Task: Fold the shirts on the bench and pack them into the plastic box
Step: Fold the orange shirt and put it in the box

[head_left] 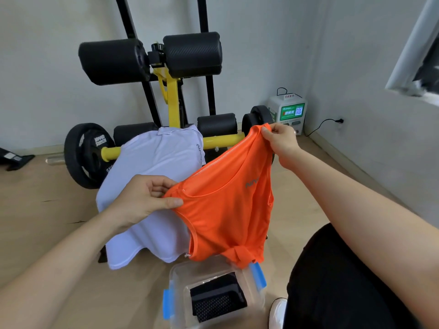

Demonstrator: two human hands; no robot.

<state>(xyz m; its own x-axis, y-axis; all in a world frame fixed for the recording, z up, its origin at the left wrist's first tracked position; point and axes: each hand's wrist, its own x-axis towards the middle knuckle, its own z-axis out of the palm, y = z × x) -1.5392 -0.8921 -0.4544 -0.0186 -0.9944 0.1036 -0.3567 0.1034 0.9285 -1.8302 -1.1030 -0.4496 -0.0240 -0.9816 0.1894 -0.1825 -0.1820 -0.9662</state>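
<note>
Holding the orange shirt [228, 210] up unfolded at centre, my left hand [142, 200] pinches one shoulder at 8 o'clock and my right hand [282, 141] pinches the other at 2. A black garment [216, 298] already lies in the plastic box [179, 280] at 6. The white shirt [152, 162] waits on the bench [219, 139].

One shirt [152, 176] lies draped over the desk [221, 140]. A second shirt [228, 210] hangs at its right, gripped by the left hand [142, 200] and right hand [282, 141], over the box [177, 273] on the floor [47, 222]. A folded garment [217, 298] lies in the box.
</note>
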